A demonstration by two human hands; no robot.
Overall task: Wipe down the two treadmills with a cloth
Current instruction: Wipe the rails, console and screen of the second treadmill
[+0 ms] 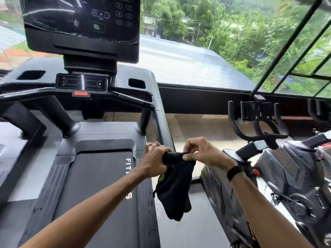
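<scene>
The treadmill point(100, 176) fills the left half of the head view. Its belt runs lengthwise away from the person toward the console point(81, 83) and the upright display point(80, 24); the long axis is therefore near-to-far, tilting slightly rightward at the far end. Only one treadmill can be identified here. An exercise bike point(286, 167) stands to the right, apart from the treadmill across a strip of floor.

The cloth point(174, 187) is dark and hangs in the air over the treadmill's right side rail point(146, 194) — it is not touching any surface. Its long axis is near vertical: the top edge is gathered between the two hands, and the free end points down and slightly toward the person.

The left hand point(155, 158) has its fingers curled round the bunched top of the cloth. The right hand point(200, 153) pinches the same top edge between thumb and fingertips, just beside the left hand. Both grips are closed on fabric; neither hand is spread flat.

Judgement: the cloth is being arranged, with no wiping contact yet. The treadmill lies left of and below the grip, so the left hand is nearer the belt and rail — the console lies farther forward, up and to the left.
</scene>
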